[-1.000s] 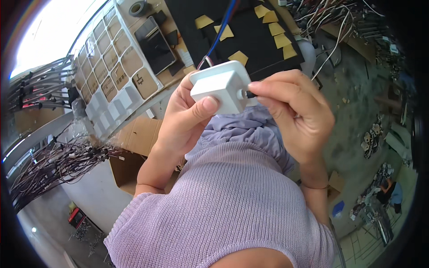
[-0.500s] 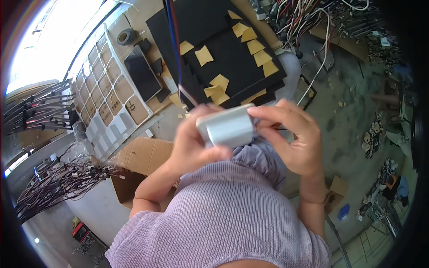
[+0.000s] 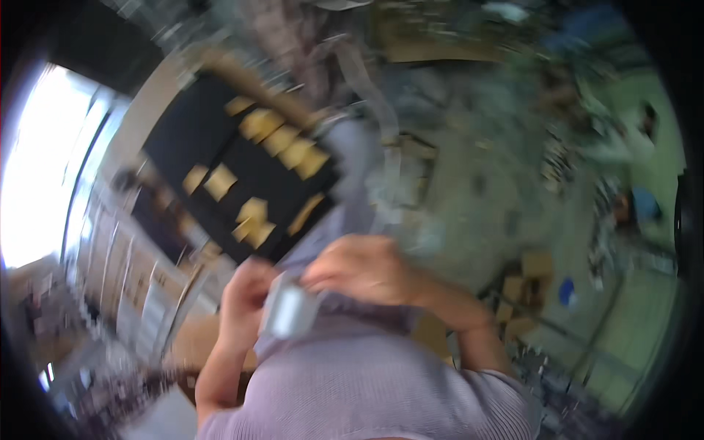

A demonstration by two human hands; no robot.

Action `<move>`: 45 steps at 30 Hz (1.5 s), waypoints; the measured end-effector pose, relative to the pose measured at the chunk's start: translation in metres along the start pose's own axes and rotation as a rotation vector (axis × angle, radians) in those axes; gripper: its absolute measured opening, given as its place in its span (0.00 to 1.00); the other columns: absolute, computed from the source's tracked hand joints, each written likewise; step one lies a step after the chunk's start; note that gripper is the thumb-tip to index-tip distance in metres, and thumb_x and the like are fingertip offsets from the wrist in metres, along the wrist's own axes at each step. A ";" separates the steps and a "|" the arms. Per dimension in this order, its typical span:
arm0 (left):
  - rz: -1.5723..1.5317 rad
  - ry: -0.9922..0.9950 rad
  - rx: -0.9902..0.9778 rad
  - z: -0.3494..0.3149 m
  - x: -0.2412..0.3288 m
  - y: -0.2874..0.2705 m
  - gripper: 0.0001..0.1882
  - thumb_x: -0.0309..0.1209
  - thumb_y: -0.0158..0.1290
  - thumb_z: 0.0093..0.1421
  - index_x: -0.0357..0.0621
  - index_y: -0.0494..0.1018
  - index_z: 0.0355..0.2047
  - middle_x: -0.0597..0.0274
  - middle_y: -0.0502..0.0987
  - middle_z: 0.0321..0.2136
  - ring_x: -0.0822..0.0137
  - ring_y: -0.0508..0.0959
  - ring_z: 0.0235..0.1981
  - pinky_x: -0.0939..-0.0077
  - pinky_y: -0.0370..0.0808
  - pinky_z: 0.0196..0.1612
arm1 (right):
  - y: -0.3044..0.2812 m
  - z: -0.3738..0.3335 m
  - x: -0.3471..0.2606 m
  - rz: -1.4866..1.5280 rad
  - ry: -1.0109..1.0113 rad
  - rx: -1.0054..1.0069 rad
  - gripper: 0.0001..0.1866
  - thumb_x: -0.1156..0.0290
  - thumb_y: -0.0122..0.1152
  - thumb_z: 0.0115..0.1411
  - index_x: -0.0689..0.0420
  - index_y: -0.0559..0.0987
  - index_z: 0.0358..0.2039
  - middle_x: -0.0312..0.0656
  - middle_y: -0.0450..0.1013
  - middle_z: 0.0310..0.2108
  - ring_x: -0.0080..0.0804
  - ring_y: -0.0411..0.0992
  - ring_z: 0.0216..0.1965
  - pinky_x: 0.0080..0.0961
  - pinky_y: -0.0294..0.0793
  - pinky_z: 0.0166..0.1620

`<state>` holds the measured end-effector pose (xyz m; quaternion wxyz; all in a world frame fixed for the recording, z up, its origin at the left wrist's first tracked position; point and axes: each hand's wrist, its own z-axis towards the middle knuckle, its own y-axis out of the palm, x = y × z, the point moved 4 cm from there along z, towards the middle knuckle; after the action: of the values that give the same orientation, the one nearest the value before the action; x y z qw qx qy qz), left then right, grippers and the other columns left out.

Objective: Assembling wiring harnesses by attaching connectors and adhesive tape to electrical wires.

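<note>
A small pale grey-white box-shaped casing (image 3: 292,312) is held in front of my body, smeared by motion. My left hand (image 3: 248,297) grips its left edge with closed fingers. At the upper right corner, the bent fingers of my right hand (image 3: 367,270) pinch the same casing. Just beyond the hands lies a stack of black sheets (image 3: 209,150), with several yellow paper pieces (image 3: 253,213) scattered on top. Blur hides the finer detail of the casing and the fingertips.
Left of the black sheets, a dark flat device (image 3: 158,220) lies near a white grid frame (image 3: 121,271). On the floor to the right are cardboard boxes (image 3: 524,286) and a blue object (image 3: 567,292). Another person (image 3: 638,207) is at the far right.
My view has swung, so the black sheets now appear farther left and lower. Both hands have moved left and down in the picture with the casing, which is now more upright.
</note>
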<state>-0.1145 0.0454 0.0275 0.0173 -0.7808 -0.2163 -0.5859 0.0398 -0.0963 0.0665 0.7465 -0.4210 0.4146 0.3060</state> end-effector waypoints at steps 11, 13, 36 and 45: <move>0.853 0.328 -0.010 0.009 0.022 0.014 0.09 0.16 0.58 0.48 0.34 0.72 0.30 0.64 0.78 0.25 0.72 0.77 0.28 0.79 0.74 0.35 | 0.040 0.009 0.005 0.271 0.222 -0.273 0.47 0.67 0.76 0.39 0.69 0.61 0.57 0.50 0.63 0.49 0.46 0.69 0.49 0.33 0.70 0.52; 0.925 0.553 -0.025 0.015 0.038 0.023 0.09 0.15 0.58 0.49 0.35 0.73 0.32 0.58 0.79 0.27 0.65 0.79 0.30 0.74 0.75 0.35 | 0.031 0.015 0.007 0.248 0.137 -0.255 0.46 0.68 0.75 0.41 0.69 0.61 0.58 0.51 0.65 0.49 0.47 0.69 0.49 0.33 0.71 0.51; -0.018 0.145 -0.021 0.070 0.042 0.044 0.09 0.21 0.53 0.61 0.30 0.72 0.41 0.61 0.77 0.32 0.75 0.79 0.34 0.83 0.77 0.39 | -0.041 0.007 0.017 0.294 0.423 0.277 0.02 0.79 0.62 0.56 0.63 0.78 0.31 0.31 0.67 0.29 0.12 0.67 0.29 0.11 0.67 0.33; 0.015 0.201 -0.004 0.072 0.041 0.045 0.09 0.21 0.54 0.61 0.30 0.74 0.42 0.61 0.77 0.33 0.76 0.78 0.34 0.84 0.75 0.38 | -0.046 0.010 0.018 0.185 0.463 0.229 0.03 0.80 0.62 0.55 0.65 0.77 0.28 0.32 0.68 0.28 0.13 0.68 0.29 0.10 0.67 0.32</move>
<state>-0.0242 0.0380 0.0528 0.0417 -0.7197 -0.2067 -0.6615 0.0893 -0.1065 0.0713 0.6434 -0.3531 0.6428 0.2195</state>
